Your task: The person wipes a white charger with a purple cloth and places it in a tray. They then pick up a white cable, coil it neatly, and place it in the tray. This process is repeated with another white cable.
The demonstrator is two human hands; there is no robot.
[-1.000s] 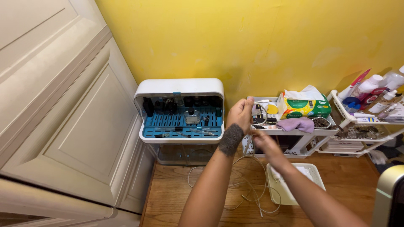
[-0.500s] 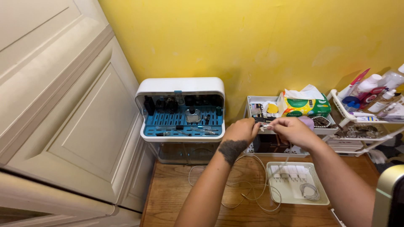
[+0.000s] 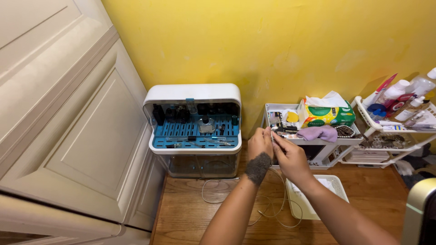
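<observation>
Light: warm, even indoor light – the matte yellow painted wall (image 3: 281, 41) is brightest.
Shadows: soft, beneath the white domed plastic case (image 3: 193, 93) and behind the bottles at right.
Glare: faint sheen on the brown wooden tabletop (image 3: 377, 186).
Sharpness: mostly crisp – hands slightly soft.
Edges: wide-angle bending of the cream panelled door (image 3: 68, 122).
</observation>
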